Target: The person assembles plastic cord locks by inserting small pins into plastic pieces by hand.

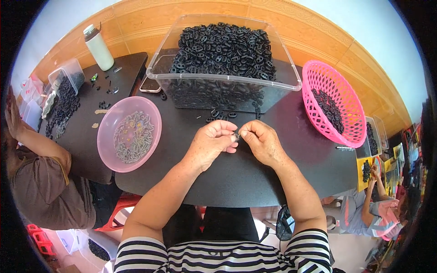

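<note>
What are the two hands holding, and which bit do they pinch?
The left hand and right hand pinch one tiny grey part between their fingertips; which bit cannot be told.

A: What is sitting left of the grip?
B: A pink bowl (129,134) is holding small grey pieces.
A: Right of it?
B: A pink basket (334,102) is leaning; a white bottle (98,47) is standing far left.

A small assembly workshop: bins of black plastic parts (223,45) on shared black tables (255,173)
</note>
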Available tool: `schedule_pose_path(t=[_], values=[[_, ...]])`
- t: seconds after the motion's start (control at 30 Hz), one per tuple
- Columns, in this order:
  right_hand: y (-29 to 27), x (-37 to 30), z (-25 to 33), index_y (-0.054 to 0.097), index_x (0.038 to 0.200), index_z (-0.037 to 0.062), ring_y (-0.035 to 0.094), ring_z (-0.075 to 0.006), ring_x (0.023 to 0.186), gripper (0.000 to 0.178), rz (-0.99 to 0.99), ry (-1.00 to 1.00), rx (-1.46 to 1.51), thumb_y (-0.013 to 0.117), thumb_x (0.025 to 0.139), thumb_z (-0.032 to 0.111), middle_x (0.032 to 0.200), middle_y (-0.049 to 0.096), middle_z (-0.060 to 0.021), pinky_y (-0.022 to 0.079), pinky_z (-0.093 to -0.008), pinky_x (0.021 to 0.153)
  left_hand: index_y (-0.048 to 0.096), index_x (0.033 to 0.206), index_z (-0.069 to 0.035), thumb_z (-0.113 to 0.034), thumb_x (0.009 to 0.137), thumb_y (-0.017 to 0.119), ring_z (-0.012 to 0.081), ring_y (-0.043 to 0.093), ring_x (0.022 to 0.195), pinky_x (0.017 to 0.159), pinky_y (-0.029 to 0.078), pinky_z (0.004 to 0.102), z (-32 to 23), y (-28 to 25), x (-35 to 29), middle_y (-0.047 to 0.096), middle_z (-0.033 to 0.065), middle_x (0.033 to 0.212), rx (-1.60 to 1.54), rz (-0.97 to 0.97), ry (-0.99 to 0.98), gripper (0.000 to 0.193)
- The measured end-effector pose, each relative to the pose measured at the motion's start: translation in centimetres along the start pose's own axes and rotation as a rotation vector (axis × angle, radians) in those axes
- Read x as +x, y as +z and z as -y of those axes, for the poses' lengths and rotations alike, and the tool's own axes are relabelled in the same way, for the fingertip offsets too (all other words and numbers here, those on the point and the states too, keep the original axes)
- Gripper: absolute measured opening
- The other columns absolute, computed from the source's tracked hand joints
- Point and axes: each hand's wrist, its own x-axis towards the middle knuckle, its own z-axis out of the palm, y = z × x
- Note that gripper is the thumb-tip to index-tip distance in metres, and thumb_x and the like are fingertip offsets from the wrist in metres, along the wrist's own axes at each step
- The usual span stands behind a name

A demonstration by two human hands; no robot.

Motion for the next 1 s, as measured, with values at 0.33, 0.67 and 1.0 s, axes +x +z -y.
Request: schedule_pose_path(t=[0.33, 0.67, 1.0], values=[[0.6, 0.0, -0.1, 0.055, 0.081, 0.0021, 0.057, -0.0262, 0.075, 0.01, -0.023, -0.006, -0.015, 0.056, 0.08, 0.012, 0.078, 0.058, -0.011, 0.045, -0.034, 0.068, 0.051, 0.097, -0.001, -0.002, 0.081, 0.056, 0.0157, 0.059, 0.073, 0.067, 0.052, 0.0297, 0.3, 0.3, 0.0, 0.057, 0.0075, 0.087, -0.082, -0.043, 0.038, 0.017], [-0.7, -0.1, -0.7, 0.06, 0.096, 0.0038, 0.054, -0.0108, 0.068, 0.018, 0.032, 0.25, 0.299, 0.051, 0.087, 0.016, 0.079, 0.06, -0.0035, 0.045, -0.0246, 0.062, 0.054, 0.097, -0.002, -0.001, 0.081, 0.055, 0.0149, 0.059, 0.073, 0.067, 0.052, 0.0295, 0.2, 0.4, 0.0, 0.058, 0.0064, 0.086, -0.115, -0.01, 0.024, 0.016], [-5.0, -0.2, -2.9, 0.061, 0.086, 0.0017, 0.054, -0.0097, 0.07, 0.011, -0.025, 0.239, 0.068, 0.057, 0.078, 0.009, 0.076, 0.061, -0.0025, 0.044, -0.0254, 0.064, 0.056, 0.094, -0.001, -0.001, 0.081, 0.055, 0.0153, 0.06, 0.071, 0.064, 0.052, 0.0284, -1.7, -1.5, 0.0, 0.06, 0.0079, 0.083, -0.207, -0.093, 0.073, 0.013]])
